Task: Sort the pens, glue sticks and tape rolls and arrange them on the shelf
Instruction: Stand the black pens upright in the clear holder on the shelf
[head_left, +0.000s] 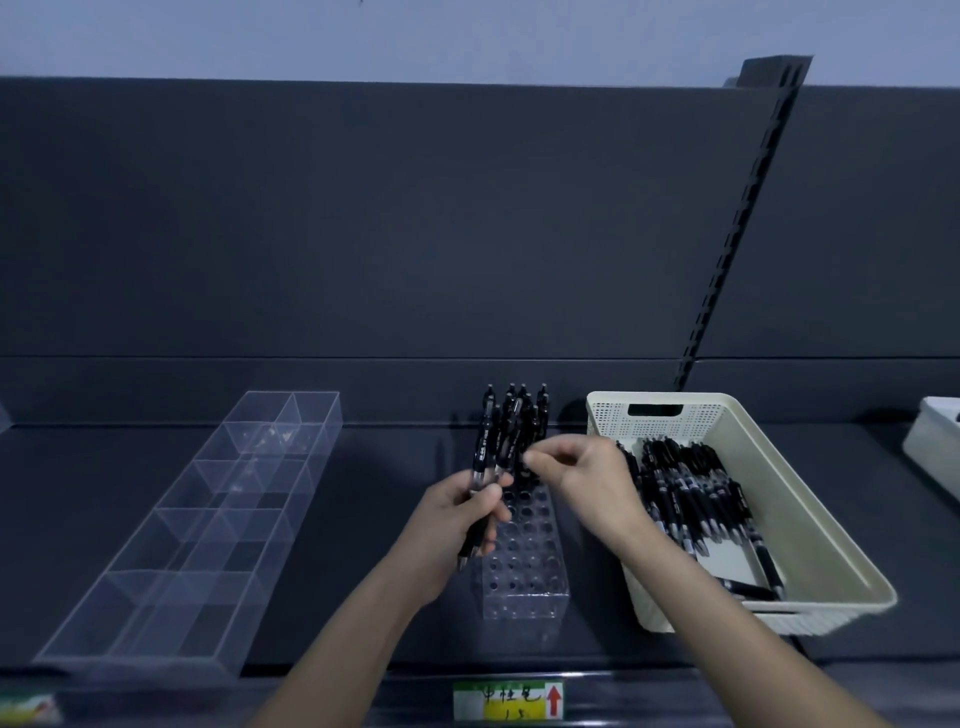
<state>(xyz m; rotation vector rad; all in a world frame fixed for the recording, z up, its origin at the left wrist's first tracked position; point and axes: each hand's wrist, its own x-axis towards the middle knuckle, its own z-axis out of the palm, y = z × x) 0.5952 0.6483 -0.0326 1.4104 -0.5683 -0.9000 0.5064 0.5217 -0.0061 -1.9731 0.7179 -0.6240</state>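
The right hand's (589, 486) thumb and forefinger (535, 457) are pinched tip to tip on what looks like a single pen (525, 472), just above the far end of the clear pen holder (524, 556). The other fingers curl loosely behind them. It is too dark there to see whether that pen's tip already sits in a hole. The hand hangs palm down with the wrist bent, and the forearm reaches in from the lower right across the basket's near corner.

Just to its left, the left hand (467, 514) is curled round a bundle of pens (483, 452), thumb across the front. The bundle stands nearly upright, tips poking out below the palm and clips up. That forearm comes up from the bottom edge, beside the holder.

More standing pens (541, 410) fill the holder's back rows; its nearer holes are bare. Touching distance to the right, a cream basket (810, 525) holds a heap of loose pens (691, 499). Well off to the left lies a long clear organizer (171, 566) with divided compartments. All sit on the dark shelf (374, 519), which carries a yellow-green label (506, 700) on its front edge.
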